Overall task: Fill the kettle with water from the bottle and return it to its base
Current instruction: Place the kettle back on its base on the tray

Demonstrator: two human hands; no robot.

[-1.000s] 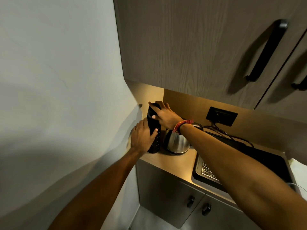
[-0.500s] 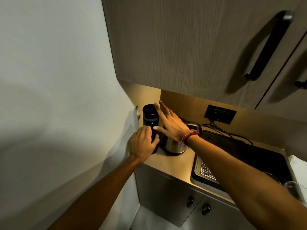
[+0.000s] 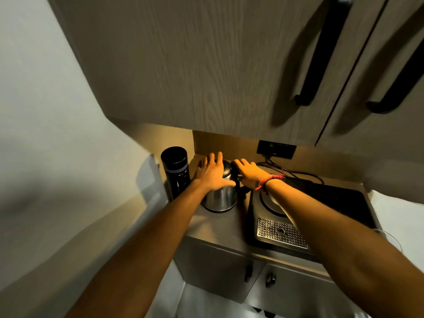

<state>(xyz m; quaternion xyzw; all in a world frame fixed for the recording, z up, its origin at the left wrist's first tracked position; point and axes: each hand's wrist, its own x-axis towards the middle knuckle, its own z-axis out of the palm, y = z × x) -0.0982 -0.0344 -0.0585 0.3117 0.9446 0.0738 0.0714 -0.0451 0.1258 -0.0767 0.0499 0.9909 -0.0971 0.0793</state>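
A black bottle [image 3: 176, 171] stands upright in the counter's back left corner, capped, with no hand on it. Right beside it a steel kettle [image 3: 220, 196] sits on the counter. My left hand [image 3: 212, 172] rests flat on the kettle's top and side, fingers spread. My right hand [image 3: 249, 174], with a red thread at the wrist, is curled around the kettle's black handle [image 3: 241, 191]. The round kettle base [image 3: 270, 204] lies to the right on a black tray, partly hidden by my right forearm.
A black tray [image 3: 332, 203] with a perforated metal drain grate [image 3: 281, 232] fills the counter's right part. A wall socket [image 3: 276, 149] with black cables sits behind it. Wooden upper cabinets [image 3: 206, 65] hang low overhead. A wall closes off the left side.
Both hands left the bottle, which now stands alone and capped. My left hand moved right onto the kettle, and my right hand came down onto its handle.
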